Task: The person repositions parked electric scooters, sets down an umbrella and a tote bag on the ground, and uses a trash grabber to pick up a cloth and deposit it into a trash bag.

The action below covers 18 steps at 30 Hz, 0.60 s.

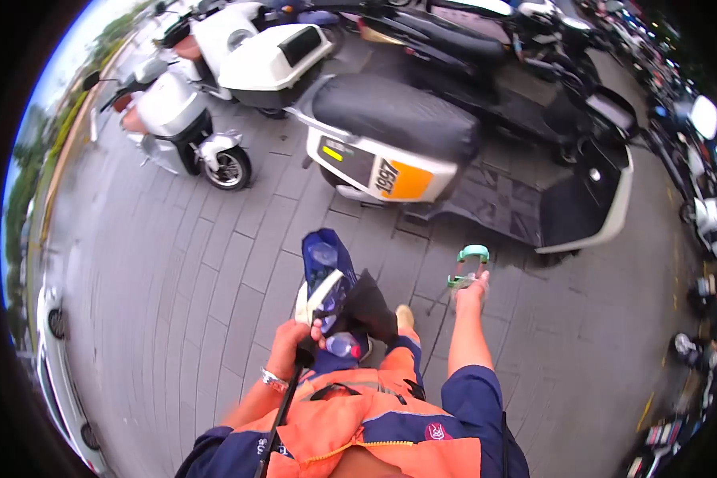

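Observation:
My left hand is closed around the top of a dark blue bag with pale straps. Clear plastic shows inside the bag, and a black piece of cloth or bag hangs beside it. A clear plastic bottle with a red cap is close to the fingers of that hand. Stretched forward, my right hand is closed on a green-framed handle; how the rest of this tool looks I cannot make out. A black strap or pole runs down past my left wrist.
A scooter with a black seat and an orange 1997 panel stands across the paving ahead. White scooters are parked at the upper left. More two-wheelers line the right side. A white car is at the far left.

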Each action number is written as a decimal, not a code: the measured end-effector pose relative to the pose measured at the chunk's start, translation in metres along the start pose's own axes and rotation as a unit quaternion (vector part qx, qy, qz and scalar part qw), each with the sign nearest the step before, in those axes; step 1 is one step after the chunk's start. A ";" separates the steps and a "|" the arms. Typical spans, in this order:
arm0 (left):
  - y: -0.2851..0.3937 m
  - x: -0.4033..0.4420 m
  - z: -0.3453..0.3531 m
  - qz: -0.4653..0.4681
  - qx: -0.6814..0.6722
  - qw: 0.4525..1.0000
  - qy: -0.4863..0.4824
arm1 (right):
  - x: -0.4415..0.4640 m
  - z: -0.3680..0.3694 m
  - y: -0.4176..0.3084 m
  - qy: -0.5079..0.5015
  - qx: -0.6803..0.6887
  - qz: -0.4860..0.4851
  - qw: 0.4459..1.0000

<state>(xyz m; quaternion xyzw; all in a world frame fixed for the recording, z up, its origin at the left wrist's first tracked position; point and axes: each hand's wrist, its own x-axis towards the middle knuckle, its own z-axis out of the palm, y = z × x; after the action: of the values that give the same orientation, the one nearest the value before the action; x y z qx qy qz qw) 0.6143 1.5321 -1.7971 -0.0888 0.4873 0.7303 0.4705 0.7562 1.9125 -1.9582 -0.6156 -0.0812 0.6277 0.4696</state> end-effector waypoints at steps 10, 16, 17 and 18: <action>-0.072 0.026 -0.006 0.025 -0.069 0.985 0.158 | 0.181 0.088 0.059 -0.089 -0.120 0.090 0.985; -0.098 -0.009 0.003 0.021 -0.146 0.967 0.210 | 0.185 0.108 0.065 -0.132 -0.173 0.058 0.974; -0.102 -0.011 0.005 0.027 -0.154 0.963 0.221 | 0.200 0.109 0.067 -0.177 -0.160 0.080 0.968; -0.104 -0.008 0.005 0.014 -0.154 0.963 0.219 | 0.213 0.101 0.058 -0.226 -0.135 0.130 0.956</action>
<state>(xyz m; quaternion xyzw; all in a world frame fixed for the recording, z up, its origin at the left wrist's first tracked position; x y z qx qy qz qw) 0.7004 1.5396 -1.8550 -0.3114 0.4610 0.7659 0.3224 0.6844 2.0756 -2.1231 -0.5203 -0.1888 0.7893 0.2656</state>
